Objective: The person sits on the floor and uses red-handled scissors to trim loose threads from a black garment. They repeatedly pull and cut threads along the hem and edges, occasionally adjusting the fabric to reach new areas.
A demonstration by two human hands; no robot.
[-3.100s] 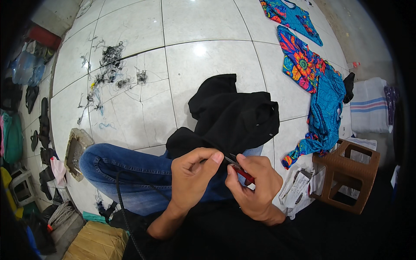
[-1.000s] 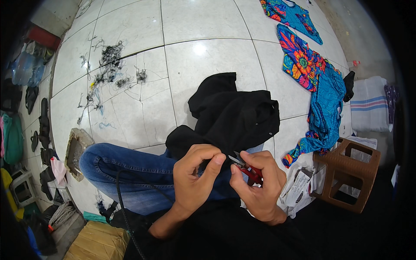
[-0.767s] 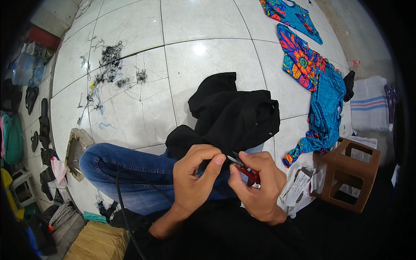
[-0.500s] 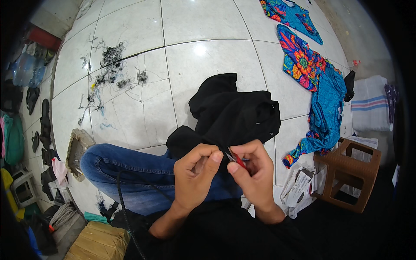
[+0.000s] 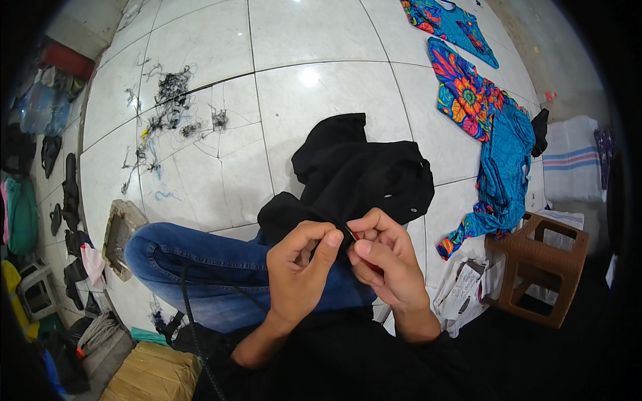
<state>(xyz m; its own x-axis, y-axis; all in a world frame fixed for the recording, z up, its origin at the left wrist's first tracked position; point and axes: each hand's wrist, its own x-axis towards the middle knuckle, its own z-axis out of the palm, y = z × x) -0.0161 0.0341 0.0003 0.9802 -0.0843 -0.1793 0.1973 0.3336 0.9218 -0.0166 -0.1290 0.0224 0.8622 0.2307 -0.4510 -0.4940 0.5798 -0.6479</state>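
Observation:
A black garment (image 5: 361,167) lies bunched on the floor, and its near part reaches up to my lap. My left hand (image 5: 302,267) is closed in a pinch on the garment's edge, thumb against fingertips. Close on its right, my right hand (image 5: 389,264) is closed around small red thread snips (image 5: 356,236). Most of the snips is hidden by the fingers; only a bit of red and a dark tip show by the cloth. Whether the blades touch a thread is too small to tell.
Black thread scraps (image 5: 172,93) lie on the tiles at the far left. Colourful blue clothing (image 5: 498,160) is spread on the right, near a brown plastic stool (image 5: 542,271) on its side and a white plastic bag (image 5: 461,291). A stone-like tray (image 5: 120,234) stands beside my left knee.
My right hand has turned and its fingers have curled in, so the snips' blades and red handle are mostly covered now. The left hand keeps its pinch almost in place.

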